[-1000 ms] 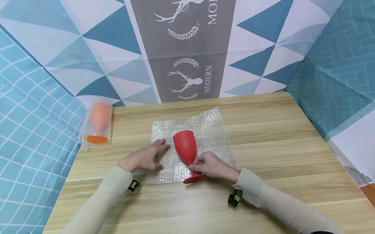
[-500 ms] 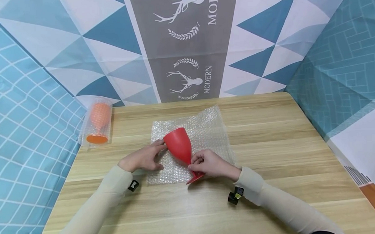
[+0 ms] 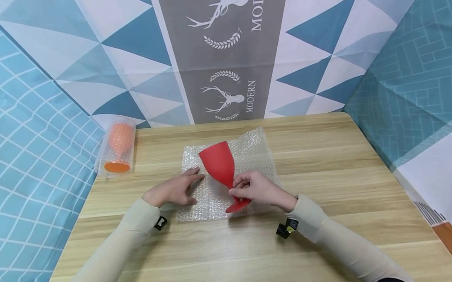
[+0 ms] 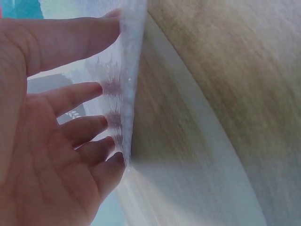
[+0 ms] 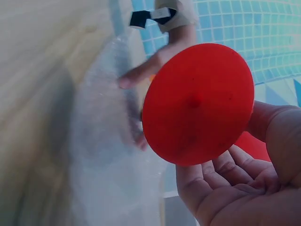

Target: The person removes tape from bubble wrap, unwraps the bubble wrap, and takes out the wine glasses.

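Observation:
A red goblet (image 3: 220,162) leans over a flat sheet of bubble wrap (image 3: 206,208) in the head view, its bowl toward the back left. My right hand (image 3: 258,189) pinches its stem just above the foot. The round underside of the goblet's foot (image 5: 197,106) faces the camera in the right wrist view and covers the stem. Fingers spread, my left hand (image 3: 174,189) rests on the left edge of the bubble wrap. In the left wrist view, its fingertips (image 4: 96,88) and thumb touch the sheet, with nothing gripped.
An orange goblet (image 3: 120,138) wrapped in bubble wrap stands at the table's back left corner. Patterned cloth walls (image 3: 134,69) border the wooden table (image 3: 332,174) at the back and both sides. The sheet's back right corner (image 3: 257,135) curls upward.
The red goblet has tipped to the left and risen off the sheet with my right hand, which moved slightly toward the back. My left hand has stayed in place.

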`<state>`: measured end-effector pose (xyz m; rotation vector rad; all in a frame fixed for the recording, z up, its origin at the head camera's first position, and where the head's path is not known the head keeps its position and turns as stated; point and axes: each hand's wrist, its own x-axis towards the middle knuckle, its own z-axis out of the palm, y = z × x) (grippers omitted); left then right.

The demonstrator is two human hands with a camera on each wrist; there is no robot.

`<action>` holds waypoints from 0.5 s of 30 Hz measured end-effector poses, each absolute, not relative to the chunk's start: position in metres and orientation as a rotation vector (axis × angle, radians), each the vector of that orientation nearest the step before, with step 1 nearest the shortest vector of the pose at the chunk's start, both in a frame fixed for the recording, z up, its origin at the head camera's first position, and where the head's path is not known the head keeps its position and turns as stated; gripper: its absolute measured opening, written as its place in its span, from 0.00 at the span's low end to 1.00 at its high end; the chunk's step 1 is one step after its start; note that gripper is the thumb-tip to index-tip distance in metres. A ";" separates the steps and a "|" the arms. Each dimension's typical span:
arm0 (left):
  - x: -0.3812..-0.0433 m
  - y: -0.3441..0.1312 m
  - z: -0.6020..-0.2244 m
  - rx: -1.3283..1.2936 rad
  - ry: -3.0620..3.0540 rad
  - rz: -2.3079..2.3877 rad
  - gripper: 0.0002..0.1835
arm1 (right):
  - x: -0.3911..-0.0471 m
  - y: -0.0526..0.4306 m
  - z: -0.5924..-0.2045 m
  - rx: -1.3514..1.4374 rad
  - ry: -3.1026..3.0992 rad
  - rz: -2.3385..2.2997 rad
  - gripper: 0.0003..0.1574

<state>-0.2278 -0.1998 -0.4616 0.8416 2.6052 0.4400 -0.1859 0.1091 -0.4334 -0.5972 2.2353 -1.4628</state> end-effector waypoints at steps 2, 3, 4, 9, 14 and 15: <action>-0.228 -0.200 -0.462 0.851 2.606 0.441 0.46 | -0.187 0.111 -0.427 -0.591 2.231 -1.483 0.08; -0.228 -0.199 -0.462 0.857 2.607 0.442 0.46 | -0.188 0.112 -0.424 -0.589 2.233 -1.491 0.08; -0.228 -0.199 -0.462 0.861 2.607 0.442 0.46 | -0.188 0.113 -0.420 -0.586 2.236 -1.501 0.08; -0.228 -0.199 -0.462 0.867 2.609 0.435 0.47 | -0.191 0.118 -0.408 -0.581 2.252 -1.557 0.08; -0.228 -0.200 -0.462 0.860 2.612 0.435 0.48 | -0.198 0.123 -0.400 -0.576 2.254 -1.618 0.08; -0.228 -0.200 -0.462 0.860 2.612 0.436 0.49 | -0.200 0.124 -0.398 -0.576 2.256 -1.627 0.08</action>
